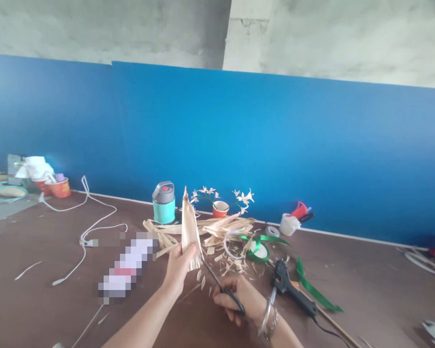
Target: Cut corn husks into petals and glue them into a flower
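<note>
My left hand [179,267] grips a pale dried corn husk [190,229] near its lower end, holding it upright with its narrow tip up. In my right hand [243,296] is a pair of black-handled scissors [227,292]. Their blades point up and left and meet the husk's lower right edge. Whether the blades are apart is too small to tell. Beyond both hands lies a pile of dried husks [226,229], with small cut scraps [234,265] scattered in front of it.
Right of my right hand lies a black glue gun [293,290] with a cord, near a green ribbon roll [259,252]. A teal jar [164,204], a red cup [221,209] with husk flowers and a white cup [289,224] stand behind. White cables [82,237] cross the left side.
</note>
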Available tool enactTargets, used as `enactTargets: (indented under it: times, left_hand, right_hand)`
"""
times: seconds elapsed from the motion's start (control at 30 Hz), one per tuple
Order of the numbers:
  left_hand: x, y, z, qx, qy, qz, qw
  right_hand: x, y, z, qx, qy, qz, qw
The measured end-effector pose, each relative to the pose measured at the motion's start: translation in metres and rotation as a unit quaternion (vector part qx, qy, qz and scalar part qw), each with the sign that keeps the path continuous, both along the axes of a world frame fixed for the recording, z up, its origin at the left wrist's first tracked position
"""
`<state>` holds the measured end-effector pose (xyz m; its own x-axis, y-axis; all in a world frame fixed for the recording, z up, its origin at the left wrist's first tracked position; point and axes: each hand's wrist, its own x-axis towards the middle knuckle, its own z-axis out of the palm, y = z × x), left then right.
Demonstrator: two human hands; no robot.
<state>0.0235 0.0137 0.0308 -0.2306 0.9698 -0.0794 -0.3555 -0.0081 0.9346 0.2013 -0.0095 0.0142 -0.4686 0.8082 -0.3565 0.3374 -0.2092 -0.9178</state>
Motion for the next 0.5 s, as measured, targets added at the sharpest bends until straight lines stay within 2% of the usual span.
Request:
enactTargets:
  times: [0.5]
  left_hand:
    - [-0.0017,0.0017,-0.0047,-0.001,0.005,-0.045,0.999]
  right_hand:
    - [-0.0006,-0.0031,0.0053,-0.001,0.007,0.001,1.000]
